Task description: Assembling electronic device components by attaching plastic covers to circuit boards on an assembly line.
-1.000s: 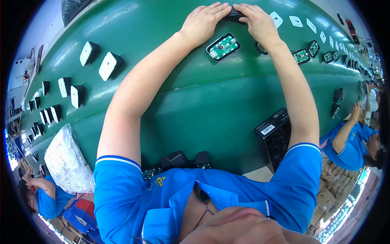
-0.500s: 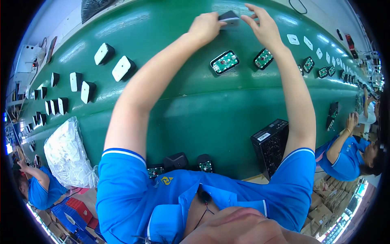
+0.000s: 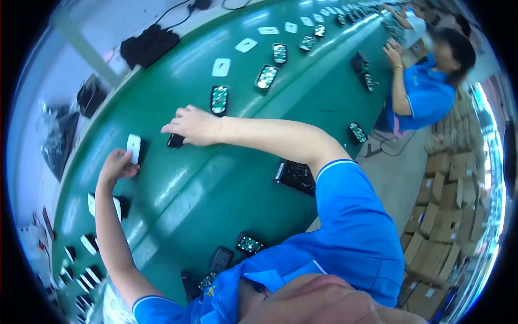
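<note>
A black box with a white lid [image 3: 134,149] stands at the left on the green table. My left hand [image 3: 117,165] is at its near side, thumb and fingers closed on its lower edge. To the right, my right hand [image 3: 193,125] bends over a small black housing [image 3: 175,141], its fingers curled down around it. Most of that housing is hidden under the hand. Just beyond, an open black housing with a green circuit board [image 3: 219,100] lies on the table. A loose white lid [image 3: 220,67] lies farther off.
More open housings [image 3: 266,77] and white lids [image 3: 246,45] run in rows to the far right. Lidded boxes [image 3: 90,244] stand at lower left. A black carton [image 3: 295,176] is below my right forearm. A co-worker [image 3: 426,83] works at the right, near stacked cardboard boxes [image 3: 448,216].
The view has turned to the right. The white-lidded box is now down on the table at my left hand. My right hand has moved from beside that box onto an open housing.
</note>
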Demonstrator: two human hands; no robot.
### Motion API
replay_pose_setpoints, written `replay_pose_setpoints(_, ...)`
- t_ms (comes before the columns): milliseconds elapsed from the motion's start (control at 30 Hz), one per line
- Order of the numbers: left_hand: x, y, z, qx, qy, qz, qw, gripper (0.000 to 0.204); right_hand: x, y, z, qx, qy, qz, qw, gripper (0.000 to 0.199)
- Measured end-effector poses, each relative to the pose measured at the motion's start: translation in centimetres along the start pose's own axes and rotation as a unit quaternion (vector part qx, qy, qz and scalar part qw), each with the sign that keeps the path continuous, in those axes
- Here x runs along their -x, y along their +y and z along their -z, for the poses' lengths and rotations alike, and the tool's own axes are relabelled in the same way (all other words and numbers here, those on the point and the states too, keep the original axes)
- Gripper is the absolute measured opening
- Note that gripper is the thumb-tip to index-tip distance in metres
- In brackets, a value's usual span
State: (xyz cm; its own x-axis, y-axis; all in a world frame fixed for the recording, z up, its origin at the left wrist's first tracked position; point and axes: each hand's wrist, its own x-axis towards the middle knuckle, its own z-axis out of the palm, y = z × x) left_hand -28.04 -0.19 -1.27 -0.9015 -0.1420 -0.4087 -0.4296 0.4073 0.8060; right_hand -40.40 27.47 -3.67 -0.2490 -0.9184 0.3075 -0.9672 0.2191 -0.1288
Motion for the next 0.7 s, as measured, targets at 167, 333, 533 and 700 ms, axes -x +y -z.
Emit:
replay_pose_setpoints(167, 0.6, -0.6, 0.3, 0.025, 0.041, 0.133, 0.990, 0.029, 2.9, -1.5, 5.7, -0.161, 0.075, -0.066, 0.982, 0.040)
replay_pose_setpoints(333, 1.2, -1.5, 1.6, -0.013, 0.040, 0.167, 0.985, 0.034, 8.9, 0.4, 12.4, -0.246, 0.121, -0.160, 0.948, 0.031)
replay_pose_setpoints(533, 0.7, -0.4, 2.3, -0.155, 0.103, 0.203, 0.961, 0.040, 18.1, 6.1, 14.4, -0.181, 0.091, -0.380, 0.903, 0.030)
replay_pose_setpoints(700, 0.2, -3.4, 6.0, -0.505, 0.361, 0.022, 0.784, 0.045, 20.2, 7.6, 12.9, -0.175, 0.023, -0.459, 0.871, 0.030)
